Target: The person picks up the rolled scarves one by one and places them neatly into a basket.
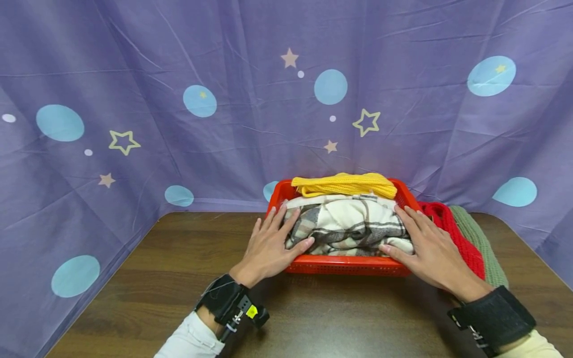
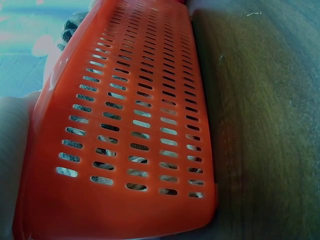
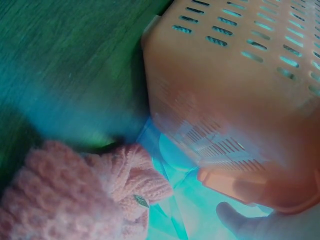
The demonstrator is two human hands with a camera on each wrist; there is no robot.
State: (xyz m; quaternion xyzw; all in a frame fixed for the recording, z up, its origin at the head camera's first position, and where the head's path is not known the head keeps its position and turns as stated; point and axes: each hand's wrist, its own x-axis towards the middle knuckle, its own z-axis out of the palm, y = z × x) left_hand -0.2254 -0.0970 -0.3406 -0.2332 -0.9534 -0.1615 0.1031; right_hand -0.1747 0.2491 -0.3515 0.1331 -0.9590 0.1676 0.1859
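Note:
A red plastic basket (image 1: 349, 265) holds a bunched white, grey and beige plaid cloth (image 1: 346, 219). Behind that cloth lies a folded yellow ribbed knit (image 1: 344, 185) along the back rim. My left hand (image 1: 268, 251) rests at the basket's left side, fingers spread over the plaid cloth and thumb pointing inward. On the opposite side my right hand (image 1: 430, 252) lies over the rim, its extended fingers and thumb touching the cloth. Through the slotted basket wall (image 2: 135, 105) in the left wrist view, bits of cloth show.
Right of the basket, a red knit (image 1: 463, 246) and a green knit (image 1: 481, 243) lie on the brown wooden table (image 1: 179, 278). A purple curtain (image 1: 250, 59) with stars and blue spots hangs behind the table.

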